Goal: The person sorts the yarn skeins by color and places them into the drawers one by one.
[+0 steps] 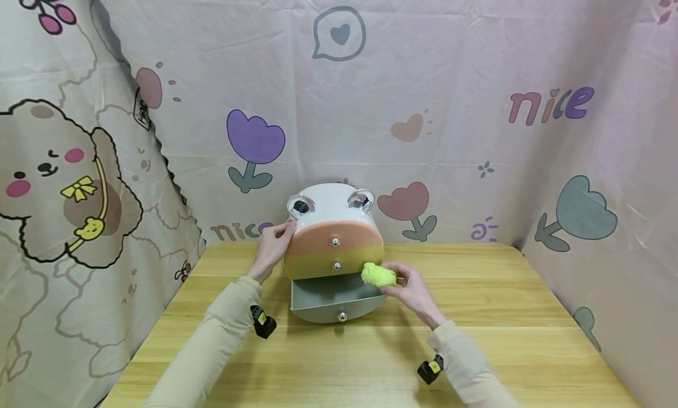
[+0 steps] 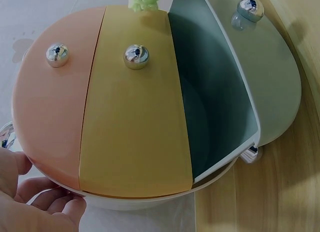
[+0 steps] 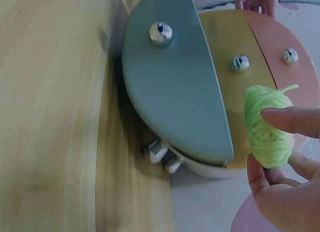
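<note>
A small frog-faced drawer cabinet [image 1: 333, 249] has a white top with shiny round eyes, an orange drawer front [image 2: 55, 117], a yellow one [image 2: 132, 127] and a grey-green bottom drawer [image 3: 170, 86], each with a silver knob. The bottom drawer is pulled out, and its visible inside is bare. My left hand [image 1: 275, 246] holds the cabinet's upper left side, its curled fingers [image 2: 52, 196] at the rim. Between thumb and fingers, my right hand [image 1: 410, 287] pinches a bundle of bright yellow-green yarn [image 3: 267, 127], close by the open drawer's right end.
The cabinet stands on a wood-grain table [image 1: 349, 367], near its back edge. Behind it hangs a printed cloth [image 1: 339, 102], with more cloth along both sides. Silver feet [image 3: 157, 151] show under the cabinet. Each sleeve carries a small black wrist camera [image 1: 263, 322].
</note>
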### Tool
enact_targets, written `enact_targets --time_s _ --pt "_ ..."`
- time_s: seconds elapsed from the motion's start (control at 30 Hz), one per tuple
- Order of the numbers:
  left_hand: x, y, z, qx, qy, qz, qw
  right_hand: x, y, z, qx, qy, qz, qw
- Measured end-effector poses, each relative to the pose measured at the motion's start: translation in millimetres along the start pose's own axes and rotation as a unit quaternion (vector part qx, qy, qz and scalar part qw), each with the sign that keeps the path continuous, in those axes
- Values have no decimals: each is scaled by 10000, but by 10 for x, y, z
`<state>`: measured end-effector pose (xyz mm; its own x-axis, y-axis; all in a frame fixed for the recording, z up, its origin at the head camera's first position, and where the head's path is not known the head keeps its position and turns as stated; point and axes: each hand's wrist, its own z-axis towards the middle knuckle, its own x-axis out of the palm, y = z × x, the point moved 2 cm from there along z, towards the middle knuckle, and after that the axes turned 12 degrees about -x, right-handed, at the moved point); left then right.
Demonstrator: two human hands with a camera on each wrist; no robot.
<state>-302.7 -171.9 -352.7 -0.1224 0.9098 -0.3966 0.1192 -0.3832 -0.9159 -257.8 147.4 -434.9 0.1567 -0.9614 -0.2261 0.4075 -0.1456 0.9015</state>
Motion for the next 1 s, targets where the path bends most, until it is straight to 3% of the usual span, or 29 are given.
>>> enact_targets --time_s 0.4,0.6,1.0 --pt "-2 8 3 -41 -22 -6 10000 216 57 69 -113 270 233 9993" --pt "-1 6 1 -11 -56 -11 10000 205 55 91 -328 185 239 9990" --pt "4 8 8 -28 -87 4 10000 170 41 57 -312 147 133 9993"
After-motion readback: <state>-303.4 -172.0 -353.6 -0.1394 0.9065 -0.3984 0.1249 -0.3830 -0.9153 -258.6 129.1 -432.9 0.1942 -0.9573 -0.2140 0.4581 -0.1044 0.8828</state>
